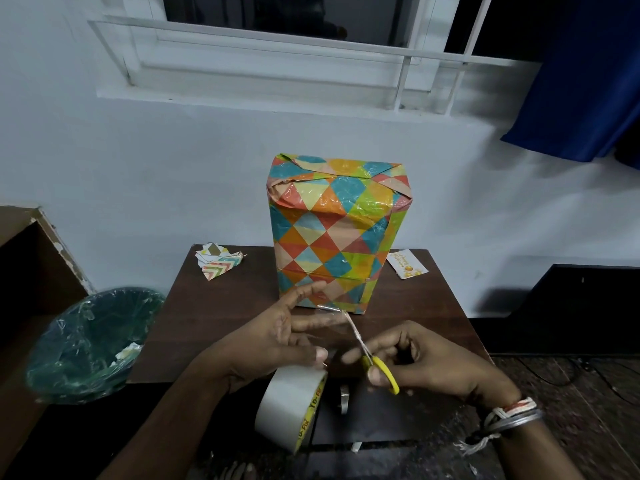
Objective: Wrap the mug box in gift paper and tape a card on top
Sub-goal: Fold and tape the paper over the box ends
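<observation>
The mug box [334, 230], wrapped in bright diamond-pattern paper, stands upright at the back of the small brown table [225, 323]. A small white card [407, 264] lies to its right on the table. In front of the box my left hand [277, 344] holds out a strip of clear tape [327, 336] that runs down to the big white tape roll [291, 408] hanging below the hand. My right hand [426, 362] grips yellow-handled scissors [372, 356], whose blades reach the strip's right edge.
Scraps of gift paper [218, 263] lie at the table's back left corner. A green-lined waste bin [90, 341] stands left of the table, a brown cabinet [27, 258] beyond it. A white wall rises right behind the table, with a window and a blue curtain [585, 81] above.
</observation>
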Available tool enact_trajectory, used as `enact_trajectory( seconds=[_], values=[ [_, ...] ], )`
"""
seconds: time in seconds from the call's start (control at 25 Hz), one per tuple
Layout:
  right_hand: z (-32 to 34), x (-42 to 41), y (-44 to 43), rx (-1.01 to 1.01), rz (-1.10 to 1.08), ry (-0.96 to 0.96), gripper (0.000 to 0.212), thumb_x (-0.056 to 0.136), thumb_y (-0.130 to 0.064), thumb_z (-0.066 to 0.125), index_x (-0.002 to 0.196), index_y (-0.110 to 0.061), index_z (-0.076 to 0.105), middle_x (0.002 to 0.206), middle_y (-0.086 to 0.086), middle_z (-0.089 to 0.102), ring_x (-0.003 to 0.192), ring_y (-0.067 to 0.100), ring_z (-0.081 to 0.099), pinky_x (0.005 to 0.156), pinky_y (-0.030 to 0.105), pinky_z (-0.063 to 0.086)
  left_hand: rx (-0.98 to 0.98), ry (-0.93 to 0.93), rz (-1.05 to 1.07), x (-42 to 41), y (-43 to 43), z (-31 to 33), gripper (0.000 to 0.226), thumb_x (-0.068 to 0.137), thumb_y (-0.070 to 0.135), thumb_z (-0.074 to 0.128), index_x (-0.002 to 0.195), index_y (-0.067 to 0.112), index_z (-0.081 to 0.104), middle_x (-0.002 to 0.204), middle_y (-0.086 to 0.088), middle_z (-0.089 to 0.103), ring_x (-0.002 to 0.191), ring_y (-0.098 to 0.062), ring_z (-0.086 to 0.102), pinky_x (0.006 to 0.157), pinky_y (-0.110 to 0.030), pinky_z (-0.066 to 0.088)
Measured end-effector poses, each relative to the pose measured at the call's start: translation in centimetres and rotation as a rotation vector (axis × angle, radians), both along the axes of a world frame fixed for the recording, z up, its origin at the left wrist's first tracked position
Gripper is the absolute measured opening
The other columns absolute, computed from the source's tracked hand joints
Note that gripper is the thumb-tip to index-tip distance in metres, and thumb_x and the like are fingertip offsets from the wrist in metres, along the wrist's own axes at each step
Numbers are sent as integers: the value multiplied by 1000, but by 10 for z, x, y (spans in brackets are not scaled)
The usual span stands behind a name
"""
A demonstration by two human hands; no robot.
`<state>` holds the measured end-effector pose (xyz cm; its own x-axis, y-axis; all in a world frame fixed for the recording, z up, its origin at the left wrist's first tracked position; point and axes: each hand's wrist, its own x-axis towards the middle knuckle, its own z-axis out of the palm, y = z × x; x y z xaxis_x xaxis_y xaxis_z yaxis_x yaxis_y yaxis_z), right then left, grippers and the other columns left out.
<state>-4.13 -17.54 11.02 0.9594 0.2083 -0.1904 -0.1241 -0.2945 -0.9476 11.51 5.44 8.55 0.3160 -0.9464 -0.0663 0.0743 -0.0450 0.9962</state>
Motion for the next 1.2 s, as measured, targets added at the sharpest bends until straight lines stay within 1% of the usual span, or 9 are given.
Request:
enact_trajectory(
  seconds=[0.12, 0.24, 0.36, 0.48, 0.6, 0.72, 0.88, 1.04, 1.2],
  values=[
    [-20, 1, -17, -166, -337, 11, 37, 76, -30, 92, 97, -15, 66, 68, 5, 69, 61, 14, 58, 57, 23, 46, -8, -37, 58, 4, 0, -4, 95, 83, -2, 74, 154, 35, 23, 145, -3, 62, 64, -6, 63, 92, -43, 54],
    [-51, 8, -36, -768, -594, 86, 30, 71, -38, 91, 79, -22, 68, 77, -3, 72, 74, 10, 68, 62, 24, 51, -25, -45, 77, 6, -1, -3, 95, 82, -2, 74, 153, 36, 23, 144, -2, 62, 65, -5, 65, 86, -36, 58],
    [-67, 16, -36, -983, -664, 165, 3, 90, -27, 73, 92, -26, 71, 104, 5, 68, 96, 26, 67, 83, 37, 57, -36, -53, 70, 8, -1, -2, 95, 85, -7, 73, 153, 36, 23, 144, -2, 62, 68, -7, 68, 84, -34, 58],
    [-61, 18, -18, -1094, -669, 96, 10, 96, -26, 64, 102, -23, 72, 105, 6, 69, 98, 29, 67, 82, 38, 56, -39, -86, 64, 8, 0, 0, 96, 84, -4, 74, 151, 38, 20, 144, -2, 62, 67, -7, 65, 80, -29, 58],
    [-35, 22, 8, -658, -760, -183, 11, 91, -40, 76, 91, -29, 77, 86, -13, 75, 82, 3, 70, 72, 24, 53, -53, -86, 63, 5, 0, 3, 96, 86, -9, 72, 151, 38, 19, 145, -3, 62, 65, -7, 65, 78, -27, 57],
    [-5, 30, 37, -76, -647, -290, 20, 91, -26, 77, 111, -20, 79, 94, -11, 79, 89, 1, 72, 77, 14, 52, -55, -102, 49, 0, 0, 10, 98, 88, -14, 69, 152, 40, 18, 143, -6, 63, 64, -8, 65, 74, -26, 57],
    [17, 34, 57, 12, -534, -297, 27, 92, -21, 77, 117, -14, 76, 104, -2, 80, 103, 12, 74, 88, 23, 57, -83, -161, 23, -10, 5, 27, 100, 89, -8, 72, 152, 44, 15, 138, -16, 65, 67, -12, 63, 72, -28, 54],
    [39, 29, 60, 89, -543, -280, 11, 91, -19, 77, 98, -10, 81, 91, 13, 79, 92, 29, 76, 87, 37, 59, -74, -190, 11, -21, 15, 46, 100, 89, -8, 72, 151, 46, 15, 139, -14, 64, 65, -10, 61, 71, -23, 53],
    [72, 27, 74, 22, -649, -469, 5, 87, -12, 78, 87, -8, 81, 86, 7, 79, 82, 17, 75, 74, 25, 58, -89, -195, 29, -20, 21, 62, 97, 89, -4, 75, 148, 48, 18, 148, -9, 57, 70, -13, 67, 78, -27, 54]
  ],
)
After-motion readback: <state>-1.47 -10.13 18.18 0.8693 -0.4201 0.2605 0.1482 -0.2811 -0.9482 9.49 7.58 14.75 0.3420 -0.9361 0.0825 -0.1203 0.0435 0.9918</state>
